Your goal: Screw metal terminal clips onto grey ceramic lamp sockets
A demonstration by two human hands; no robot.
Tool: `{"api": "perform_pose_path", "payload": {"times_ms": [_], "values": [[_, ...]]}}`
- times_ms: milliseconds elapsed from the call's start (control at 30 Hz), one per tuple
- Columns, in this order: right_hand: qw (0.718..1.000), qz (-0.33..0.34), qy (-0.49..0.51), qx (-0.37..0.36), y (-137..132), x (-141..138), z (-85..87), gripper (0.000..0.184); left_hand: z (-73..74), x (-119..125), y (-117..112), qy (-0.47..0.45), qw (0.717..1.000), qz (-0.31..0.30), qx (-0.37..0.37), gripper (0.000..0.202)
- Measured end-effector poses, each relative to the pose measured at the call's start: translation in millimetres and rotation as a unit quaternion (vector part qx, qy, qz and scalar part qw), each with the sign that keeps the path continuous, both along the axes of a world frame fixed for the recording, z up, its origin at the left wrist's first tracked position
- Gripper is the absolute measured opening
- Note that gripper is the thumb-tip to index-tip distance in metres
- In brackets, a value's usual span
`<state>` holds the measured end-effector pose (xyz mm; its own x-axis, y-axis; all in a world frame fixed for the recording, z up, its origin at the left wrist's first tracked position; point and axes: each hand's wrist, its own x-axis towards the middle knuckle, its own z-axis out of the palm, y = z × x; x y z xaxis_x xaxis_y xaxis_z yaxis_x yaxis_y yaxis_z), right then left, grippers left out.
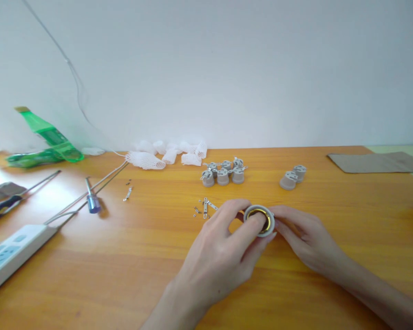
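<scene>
A ceramic lamp socket [258, 209] between both hands, near the front middle of the orange wooden table [89, 293], its open mouth tilted up toward the head camera and a brass ring [270, 223] showing inside; contact with the tabletop impossible to tell from this view. Left hand [213, 261] over the near side of the socket, its fingers [242, 215] curled and pressed together, one fingertip reaching over the rim into the opening. Right hand [306, 233] against the far side, fingers close together along the socket's edge, its thumb hidden from view. Apparently a step of working at the socket's inner ring, though the exact action is impossible to tell. Next move calling for a steady two-handed hold on the rim. Just beyond the hands, small metal strips and screws [205, 207]; farther back, a cluster of assembled socket bodies [223, 176], two more off to the right [289, 179], and white foam netting [165, 156]. To the left, a blue-handled screwdriver [92, 202] and a white power strip [17, 254].
</scene>
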<state>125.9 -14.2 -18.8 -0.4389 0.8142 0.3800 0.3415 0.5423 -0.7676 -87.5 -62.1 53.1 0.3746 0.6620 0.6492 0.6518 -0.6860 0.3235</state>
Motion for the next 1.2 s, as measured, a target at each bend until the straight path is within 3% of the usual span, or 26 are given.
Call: {"api": "perform_pose_path", "payload": {"times_ms": [167, 567, 667, 800, 900, 1000, 1100, 1200], "values": [[1.000, 0.003, 0.007, -0.005, -0.8, -0.5, 0.7, 0.020, -1.3, -0.1, -0.8, -0.007, 1.000, -0.005, 0.010, 0.017], [0.999, 0.015, 0.017, -0.025, -1.2, 0.0, 0.8, 0.019, 0.9, -0.6, -0.9, -0.004, 1.000, -0.002, 0.015, 0.010], [1.000, 0.004, 0.011, -0.011, 0.0, 1.4, -1.9, 0.018, -0.9, 0.2, 0.6, -0.035, 0.999, -0.008, 0.002, 0.008], [1.000, 0.005, 0.012, 0.014, 0.5, 2.3, -0.2, 0.021, -6.0, 0.8, 6.4, -0.152, 0.987, -0.005, -0.047, 0.009], [1.000, -0.012, 0.008, 0.026, -2.2, -0.1, 9.8, 0.026, -13.9, 0.2, 12.7, -0.283, 0.945, 0.025, -0.160, 0.011], [0.998, -0.036, -0.023, 0.056, -4.8, -3.3, 24.0, 0.026, -26.9, 0.4, 18.9, -0.405, 0.862, 0.045, -0.301, 0.024], [0.992, -0.060, -0.068, 0.083, -5.1, -3.7, 36.5, 0.021, -41.1, 3.2, 23.3, -0.505, 0.783, 0.063, -0.357, 0.030], [0.990, -0.054, -0.096, 0.086, -4.1, -1.6, 44.0, 0.024, -49.5, 7.4, 25.7, -0.558, 0.736, 0.051, -0.380, 0.034]]}}
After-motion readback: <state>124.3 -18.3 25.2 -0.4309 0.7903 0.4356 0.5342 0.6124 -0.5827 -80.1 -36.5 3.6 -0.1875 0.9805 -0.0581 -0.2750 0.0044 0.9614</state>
